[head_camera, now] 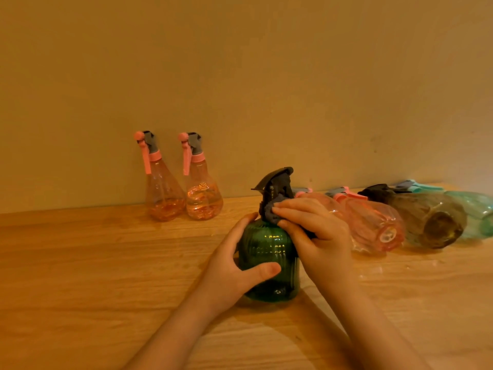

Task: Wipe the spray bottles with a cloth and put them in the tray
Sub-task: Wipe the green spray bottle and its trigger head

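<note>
A dark green ribbed spray bottle [269, 252] with a black trigger head stands upright on the wooden table. My left hand [234, 265] grips its body from the left, thumb across the front. My right hand [314, 231] holds a dark grey cloth [269, 212] against the bottle's neck, just under the trigger head. Two pink spray bottles [164, 193] [204, 193] stand upright by the wall at the left. No tray shows in this view.
To the right, several bottles lie on their sides in a row: a pink one [373, 222], a brown one [429, 217] and a teal one [477, 209]. The wall runs along the back of the wooden table [93, 263].
</note>
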A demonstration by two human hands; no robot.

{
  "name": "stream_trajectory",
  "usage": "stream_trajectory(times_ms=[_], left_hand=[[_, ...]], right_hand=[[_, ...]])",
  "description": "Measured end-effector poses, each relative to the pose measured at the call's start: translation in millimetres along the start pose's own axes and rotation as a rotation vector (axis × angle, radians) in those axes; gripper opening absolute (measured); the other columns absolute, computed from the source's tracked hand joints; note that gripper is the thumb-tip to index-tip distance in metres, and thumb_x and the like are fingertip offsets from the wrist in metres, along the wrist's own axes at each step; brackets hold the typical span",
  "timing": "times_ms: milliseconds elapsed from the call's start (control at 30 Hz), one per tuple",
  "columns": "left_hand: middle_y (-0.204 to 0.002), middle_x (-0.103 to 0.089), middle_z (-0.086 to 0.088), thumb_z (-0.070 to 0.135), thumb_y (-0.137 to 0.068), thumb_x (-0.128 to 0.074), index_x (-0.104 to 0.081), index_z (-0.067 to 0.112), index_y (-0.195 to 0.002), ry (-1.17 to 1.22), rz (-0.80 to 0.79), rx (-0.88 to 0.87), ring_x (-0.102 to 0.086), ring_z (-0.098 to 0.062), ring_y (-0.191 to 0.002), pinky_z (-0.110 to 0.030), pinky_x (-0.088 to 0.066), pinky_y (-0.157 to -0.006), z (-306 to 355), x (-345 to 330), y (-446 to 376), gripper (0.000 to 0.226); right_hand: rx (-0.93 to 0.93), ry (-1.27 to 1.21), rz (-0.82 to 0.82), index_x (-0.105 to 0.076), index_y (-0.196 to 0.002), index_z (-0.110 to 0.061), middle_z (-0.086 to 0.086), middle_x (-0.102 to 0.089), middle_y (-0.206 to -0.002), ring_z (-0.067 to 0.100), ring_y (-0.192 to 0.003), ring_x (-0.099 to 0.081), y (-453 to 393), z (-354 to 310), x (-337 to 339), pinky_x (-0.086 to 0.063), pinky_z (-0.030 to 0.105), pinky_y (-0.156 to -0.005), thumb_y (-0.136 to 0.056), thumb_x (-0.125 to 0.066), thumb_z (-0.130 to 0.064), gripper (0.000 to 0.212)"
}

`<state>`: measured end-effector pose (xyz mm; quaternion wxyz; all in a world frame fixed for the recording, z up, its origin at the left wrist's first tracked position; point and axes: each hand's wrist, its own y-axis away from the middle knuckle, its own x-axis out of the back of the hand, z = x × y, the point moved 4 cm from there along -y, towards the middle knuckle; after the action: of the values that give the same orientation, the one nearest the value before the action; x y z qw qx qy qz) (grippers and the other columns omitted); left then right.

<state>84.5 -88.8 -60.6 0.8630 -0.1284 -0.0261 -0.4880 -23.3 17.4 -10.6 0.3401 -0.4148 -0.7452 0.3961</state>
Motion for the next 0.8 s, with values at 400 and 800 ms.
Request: stream_trajectory(times_ms=[400, 800], left_hand=[[-0.117, -0.067, -0.001, 0.044, -0.03, -0.094, -0.048, 0.025, -0.129, 0.194, -0.128, 0.217, -0.066, -0.017, -0.107, -0.034, -0.056, -0.085, -11.4, 3.2, -7.0, 0.111], [-0.114, -0.069, -0.003, 0.033, -0.044, -0.081, -0.051, 0.027, -0.125, 0.26, -0.117, 0.243, -0.067, -0.02, -0.103, -0.034, -0.055, -0.084, -17.4, 6.2, -7.8, 0.086]], right_hand=[[-0.097, -0.052, -0.035, -0.067, -0.095, -0.016, -0.006, -0.067, -0.095, 0.002, -0.094, -0.062, 0.5, 6.6, -1.3, -0.043, 0.01, -0.085, -0.077, -0.063, -0.013, 0.019], [0.135, 0.256, -0.091, -0.071, -0.096, -0.006, 0.001, -0.062, -0.1, 0.01, -0.095, -0.057, -47.3, -12.3, 2.9, -0.046, 0.015, -0.085, -0.08, -0.063, -0.007, 0.018]])
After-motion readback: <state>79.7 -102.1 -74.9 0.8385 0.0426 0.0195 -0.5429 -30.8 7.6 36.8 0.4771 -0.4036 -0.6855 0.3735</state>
